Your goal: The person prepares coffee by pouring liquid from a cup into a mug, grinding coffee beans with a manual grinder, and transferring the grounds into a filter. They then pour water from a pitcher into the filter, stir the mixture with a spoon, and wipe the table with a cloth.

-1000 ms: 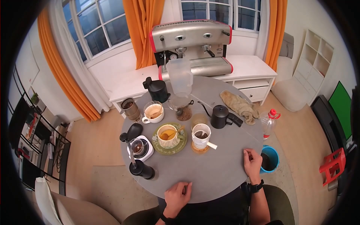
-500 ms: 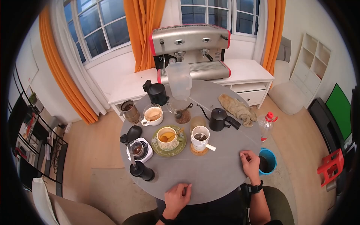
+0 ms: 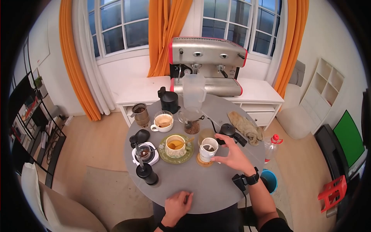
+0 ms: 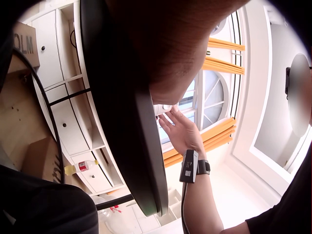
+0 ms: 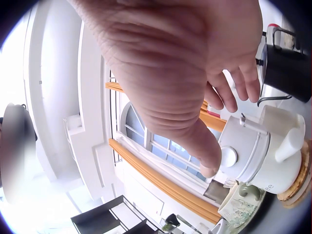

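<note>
My right hand point(image 3: 235, 155) reaches over the table to a white mug-like vessel point(image 3: 206, 154) with dark contents, which stands on a round wooden coaster point(image 3: 201, 162). Thumb and fingers are spread apart at its right side. In the right wrist view, the thumb point(image 5: 209, 158) overlaps the vessel's upper part beside a round white knob point(image 5: 228, 156), and the fingers extend past it. My left hand point(image 3: 177, 205) rests loosely curled at the near table edge, holding nothing. Left of the vessel, a patterned cup point(image 3: 176, 153) of amber liquid with a spoon sits on a green plate point(image 3: 165, 158).
Behind my right hand stand a black gooseneck kettle point(image 3: 228, 129) and a crumpled cloth point(image 3: 247, 129). A glass jug point(image 3: 186, 125), clear pitcher point(image 3: 194, 92) and white cup point(image 3: 163, 124) are farther back. At left are a hand grinder point(image 3: 147, 174) and a white scale point(image 3: 154, 157).
My right hand has left the table's right edge and moved forward and left to the white vessel, its fingers spreading. My left hand stays at the near edge. The head view has shifted.
</note>
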Action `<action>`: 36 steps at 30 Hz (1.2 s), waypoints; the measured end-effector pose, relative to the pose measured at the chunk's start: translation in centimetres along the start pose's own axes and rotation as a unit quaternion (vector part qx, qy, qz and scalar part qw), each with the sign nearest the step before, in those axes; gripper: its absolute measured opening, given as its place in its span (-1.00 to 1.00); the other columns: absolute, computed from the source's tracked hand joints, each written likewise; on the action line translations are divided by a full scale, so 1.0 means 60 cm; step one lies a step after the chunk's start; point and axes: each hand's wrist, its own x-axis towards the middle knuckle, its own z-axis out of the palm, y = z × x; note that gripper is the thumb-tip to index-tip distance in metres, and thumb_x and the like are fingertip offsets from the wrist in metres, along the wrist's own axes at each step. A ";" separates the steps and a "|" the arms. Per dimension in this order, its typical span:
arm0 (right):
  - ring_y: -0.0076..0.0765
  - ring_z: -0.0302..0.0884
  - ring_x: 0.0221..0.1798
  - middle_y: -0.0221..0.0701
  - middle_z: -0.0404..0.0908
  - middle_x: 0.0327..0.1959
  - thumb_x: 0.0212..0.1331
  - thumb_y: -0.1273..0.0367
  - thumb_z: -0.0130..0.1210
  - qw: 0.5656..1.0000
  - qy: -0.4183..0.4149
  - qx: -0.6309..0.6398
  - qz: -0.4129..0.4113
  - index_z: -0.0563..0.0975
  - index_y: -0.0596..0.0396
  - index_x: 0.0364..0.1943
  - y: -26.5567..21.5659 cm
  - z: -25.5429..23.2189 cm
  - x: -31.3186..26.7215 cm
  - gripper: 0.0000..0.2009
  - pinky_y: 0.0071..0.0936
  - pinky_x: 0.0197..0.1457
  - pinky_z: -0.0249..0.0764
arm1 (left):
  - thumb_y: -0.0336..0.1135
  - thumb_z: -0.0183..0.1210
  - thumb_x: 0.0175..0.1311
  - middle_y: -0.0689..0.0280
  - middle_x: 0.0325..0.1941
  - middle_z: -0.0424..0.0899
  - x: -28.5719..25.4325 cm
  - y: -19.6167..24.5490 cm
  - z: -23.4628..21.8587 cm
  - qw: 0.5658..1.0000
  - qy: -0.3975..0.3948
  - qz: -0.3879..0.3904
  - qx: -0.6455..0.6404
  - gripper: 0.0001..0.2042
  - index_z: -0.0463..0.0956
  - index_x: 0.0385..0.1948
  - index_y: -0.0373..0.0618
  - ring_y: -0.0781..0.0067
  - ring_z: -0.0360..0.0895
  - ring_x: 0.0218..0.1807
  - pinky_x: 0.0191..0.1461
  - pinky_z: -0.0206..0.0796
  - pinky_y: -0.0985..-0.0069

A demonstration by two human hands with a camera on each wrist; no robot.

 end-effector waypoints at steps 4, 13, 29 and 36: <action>-0.18 0.50 0.43 -0.25 0.50 0.43 0.04 0.39 0.54 0.997 -0.049 0.044 0.027 0.27 0.07 0.55 0.017 0.019 0.026 -0.07 -0.23 0.54 0.40 | -0.25 0.45 0.26 0.41 -0.74 0.45 -0.002 0.001 -0.002 1.000 -0.003 -0.007 -0.002 -0.80 0.59 -0.47 0.00 0.36 0.45 -0.73 -0.61 0.27 0.37; -0.16 0.54 0.41 -0.24 0.59 0.35 -0.06 0.46 0.57 0.999 -0.007 0.036 0.021 0.32 0.06 0.50 -0.017 0.027 0.022 -0.07 -0.21 0.50 0.43 | -0.26 0.40 0.31 0.38 -0.67 0.55 0.001 0.002 -0.011 0.999 -0.035 -0.005 0.003 -0.82 0.58 -0.43 -0.01 0.28 0.55 -0.67 -0.58 0.36 0.35; -0.02 0.49 0.42 -0.17 0.57 0.33 -0.08 0.29 0.61 0.999 0.046 0.011 0.023 0.37 0.13 0.45 -0.032 0.035 0.028 -0.08 -0.19 0.49 0.39 | -0.26 0.41 0.31 0.37 -0.65 0.56 -0.001 0.003 -0.006 0.999 -0.031 -0.011 0.001 -0.81 0.58 -0.43 -0.02 0.29 0.54 -0.66 -0.58 0.35 0.36; -0.13 0.60 0.33 -0.23 0.62 0.31 -0.09 0.28 0.63 0.997 0.074 -0.004 0.021 0.42 0.12 0.41 -0.017 0.044 0.026 -0.11 -0.18 0.40 0.50 | -0.26 0.41 0.31 0.37 -0.67 0.54 0.001 0.004 -0.006 0.999 -0.031 -0.010 0.000 -0.82 0.59 -0.42 -0.01 0.30 0.53 -0.67 -0.57 0.34 0.35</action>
